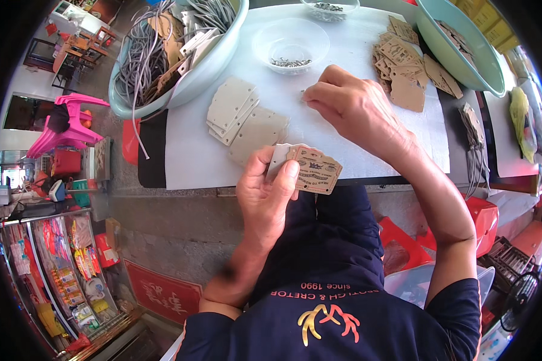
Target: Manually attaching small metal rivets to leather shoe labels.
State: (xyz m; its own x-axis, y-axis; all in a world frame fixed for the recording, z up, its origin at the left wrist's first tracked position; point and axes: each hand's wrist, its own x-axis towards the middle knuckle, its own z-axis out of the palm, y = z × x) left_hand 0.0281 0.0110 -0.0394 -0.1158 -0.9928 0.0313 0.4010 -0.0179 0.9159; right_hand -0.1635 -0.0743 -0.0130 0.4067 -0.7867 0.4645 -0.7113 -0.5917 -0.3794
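Note:
My left hand [268, 192] grips a small stack of brown cardboard tags [312, 168] with a pale card behind them, held just in front of the table's near edge. My right hand [350, 105] rests on the white table cover [343, 150], fingers pinched together over a tiny metal piece [303, 93]; whether it holds the piece I cannot tell. A clear plastic bowl [290, 42] with small dark metal bits stands just beyond that hand. A pile of blank beige cards [235, 111] lies to the left of my right hand.
A pale green basin [180, 90] at the back left holds grey cords and tags. A teal basin [464, 54] with brown tags stands at the back right, with loose printed tags [403, 72] beside it. A second clear bowl [330, 8] is at the far edge. Pink stool [66, 123] on the left.

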